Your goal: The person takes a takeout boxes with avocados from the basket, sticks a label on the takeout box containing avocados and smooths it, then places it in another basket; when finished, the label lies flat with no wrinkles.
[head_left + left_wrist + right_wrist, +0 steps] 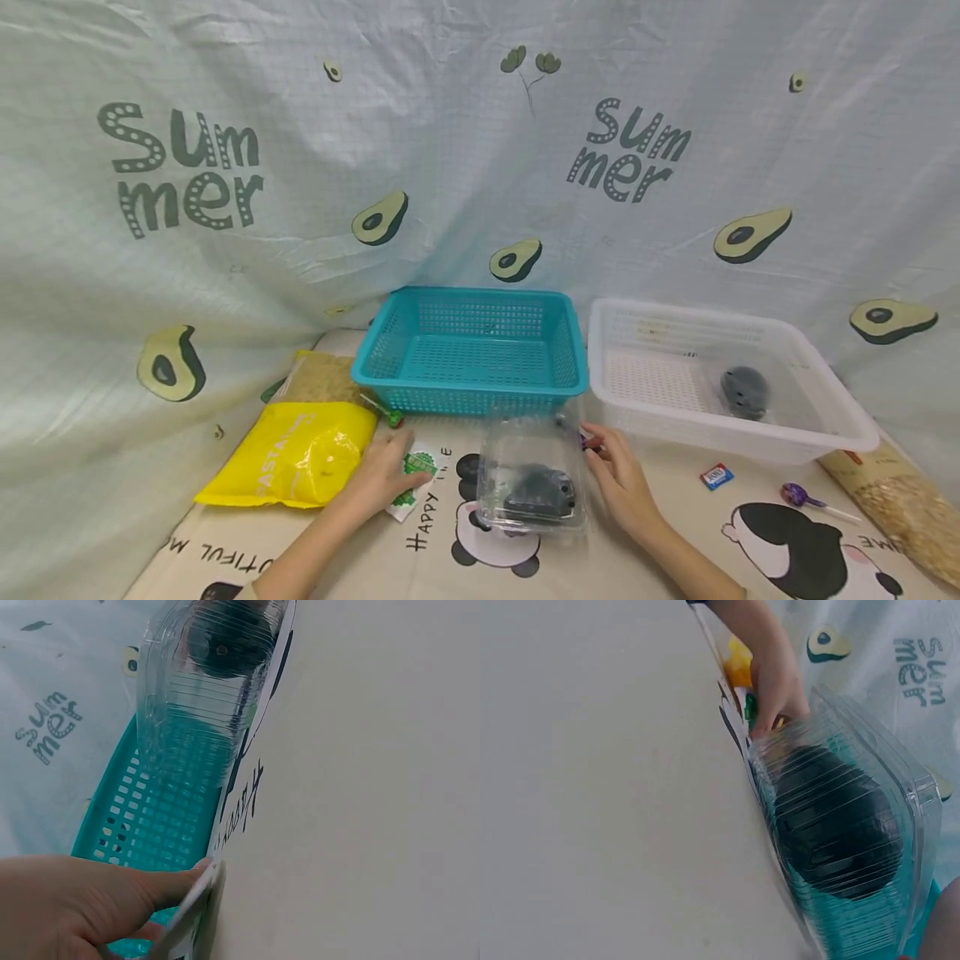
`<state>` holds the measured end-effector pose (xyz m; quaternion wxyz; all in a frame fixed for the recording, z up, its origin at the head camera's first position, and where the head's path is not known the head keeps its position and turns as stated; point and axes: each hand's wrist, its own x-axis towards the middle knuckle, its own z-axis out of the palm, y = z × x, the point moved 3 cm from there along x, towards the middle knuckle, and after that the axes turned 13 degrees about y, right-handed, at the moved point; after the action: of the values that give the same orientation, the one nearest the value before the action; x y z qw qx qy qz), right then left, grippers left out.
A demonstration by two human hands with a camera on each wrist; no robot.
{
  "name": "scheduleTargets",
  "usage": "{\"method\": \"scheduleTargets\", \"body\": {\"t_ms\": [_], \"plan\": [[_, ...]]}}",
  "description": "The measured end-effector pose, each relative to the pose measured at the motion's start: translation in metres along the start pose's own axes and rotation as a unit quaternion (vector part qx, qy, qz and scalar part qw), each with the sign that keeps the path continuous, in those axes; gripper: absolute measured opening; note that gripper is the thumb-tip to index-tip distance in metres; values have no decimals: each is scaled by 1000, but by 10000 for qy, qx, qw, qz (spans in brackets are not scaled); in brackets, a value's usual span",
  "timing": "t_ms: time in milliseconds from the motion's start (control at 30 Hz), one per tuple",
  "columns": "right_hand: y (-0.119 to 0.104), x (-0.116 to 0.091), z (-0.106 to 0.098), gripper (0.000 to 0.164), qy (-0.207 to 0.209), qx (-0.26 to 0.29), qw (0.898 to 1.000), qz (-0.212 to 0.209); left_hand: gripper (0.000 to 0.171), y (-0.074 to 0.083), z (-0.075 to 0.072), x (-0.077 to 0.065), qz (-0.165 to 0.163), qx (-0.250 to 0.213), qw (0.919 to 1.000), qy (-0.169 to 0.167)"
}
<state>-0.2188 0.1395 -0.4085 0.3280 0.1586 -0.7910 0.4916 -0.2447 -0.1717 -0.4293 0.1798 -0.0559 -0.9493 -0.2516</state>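
Note:
My left hand (386,475) pinches a white packet with green print (414,482) by its edge; in the left wrist view the thumb lies along the raised edge of this packet (196,911). Beside the packet stands a clear plastic box (528,442) with a dark rounded thing (538,493) inside, in front of the teal basket (465,400). At the right side of this box my right hand (622,483) has its fingertips round a small dark purple-red thing (590,441), mostly hidden. Only a sliver of the right hand (941,930) enters the right wrist view.
A white basket (720,429) at the right holds another clear box with a dark thing (745,392). A yellow pasta bag (307,454) and a green lollipop (393,417) lie at the left. A small blue-red packet (716,477), purple lollipop (793,494) and bag of pale pieces (892,500) lie right.

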Motion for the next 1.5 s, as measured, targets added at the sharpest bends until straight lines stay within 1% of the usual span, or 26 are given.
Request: {"method": "scheduleTargets", "body": {"t_ms": [100,233,333,433,533,600,700,767,833,900,967,1100,1167,1200,1300,1367,1500], "plan": [[-7,5,0,32,116,169,9993,-318,73,2,-4,0,-116,-58,9999,92],[-19,11,0,32,238,360,9958,-805,76,6,-7,1,-234,-384,9989,-107],[-27,14,1,34,313,540,9898,-1282,72,13,-12,3,-301,-593,9975,-241],[-31,18,5,34,344,690,9791,-1882,65,28,-22,3,-195,-640,9975,-239],[-37,20,13,24,210,855,9646,-2486,54,52,-36,2,120,-740,9970,-180],[-45,20,19,19,10,899,9574,-2745,43,70,-43,0,468,-840,9952,-193],[-57,19,30,19,-330,810,9519,-2935,23,95,-47,-5,1102,-1112,9870,-349],[-63,18,35,20,-474,656,9511,-2980,16,109,-47,-9,1478,-1281,9797,-442],[-66,18,38,20,-534,548,9515,-2981,14,119,-47,-12,1701,-1421,9739,-483],[-67,18,39,19,-526,506,9531,-2936,15,125,-46,-13,1787,-1475,9716,-482],[-66,18,38,17,-512,504,9552,-2871,19,128,-45,-13,1822,-1462,9714,-420],[-60,18,37,18,-523,611,9624,-2595,26,127,-44,-11,1844,-1475,9710,-382],[-56,18,36,19,-490,692,9675,-2380,18,124,-44,-11,1796,-1517,9709,-466],[-53,18,35,19,-480,731,9704,-2250,15,122,-45,-10,1722,-1579,9709,-532],[-46,20,31,18,-496,724,9806,-1752,22,113,-49,-8,1402,-1781,9716,-674],[-40,21,28,17,-535,654,9865,-1404,23,106,-53,-6,1164,-1941,9721,-621],[-38,23,23,17,-505,619,9916,-1022,12,93,-56,-2,754,-2203,9715,-431]]}}
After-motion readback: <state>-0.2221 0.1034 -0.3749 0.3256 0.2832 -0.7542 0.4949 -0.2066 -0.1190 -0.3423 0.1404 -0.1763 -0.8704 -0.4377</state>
